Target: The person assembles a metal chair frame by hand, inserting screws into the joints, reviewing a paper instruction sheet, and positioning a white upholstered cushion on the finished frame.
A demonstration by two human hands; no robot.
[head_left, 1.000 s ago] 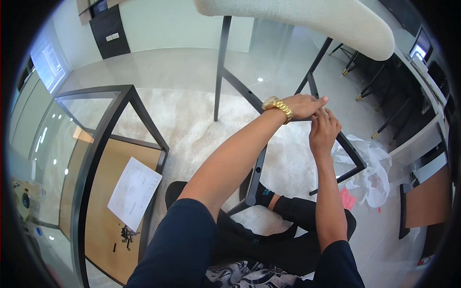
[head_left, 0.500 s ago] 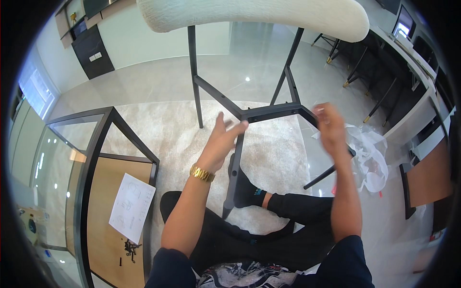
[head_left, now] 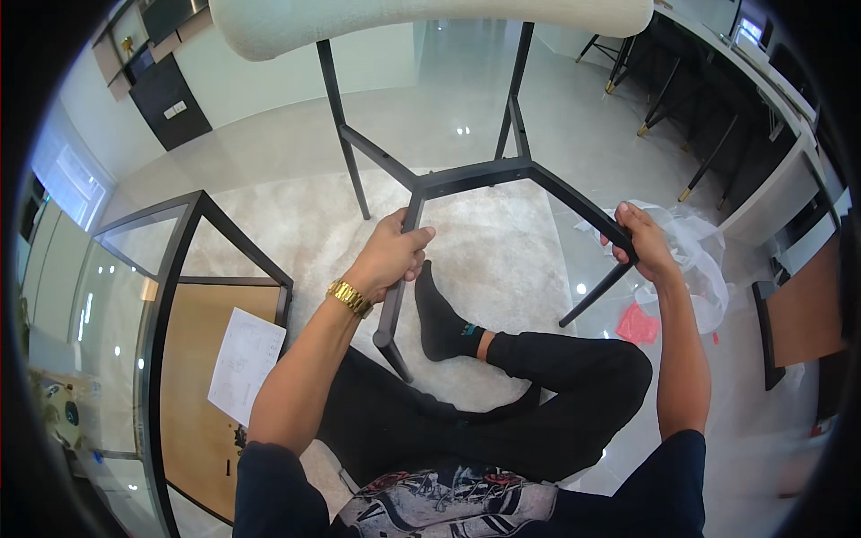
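Note:
In front of me stands a dark metal chair frame [head_left: 475, 176] with a cream padded backrest [head_left: 430, 20] across its top. My left hand [head_left: 387, 255] is wrapped around the frame's left side bar, below the corner joint. On the other side, my right hand [head_left: 642, 240] grips the end of the right side bar, above a front leg [head_left: 596, 294]. The near left leg slants down beside my thigh. Between the side bars the frame has no seat, and my socked foot [head_left: 446, 327] shows through the gap.
To the left is a glass-sided table [head_left: 208, 208] with a wooden shelf holding a paper sheet [head_left: 244, 366] and small dark hardware [head_left: 238, 437]. White plastic wrapping [head_left: 704, 291] and a pink piece [head_left: 637, 324] lie at right. Bar stools [head_left: 708, 108] line a counter. A pale rug [head_left: 502, 229] lies beneath.
Both hands have closed on the chair frame's side bars; before, the left was spread beside it and the right was blurred near it. The chair has shifted left and slightly up in view.

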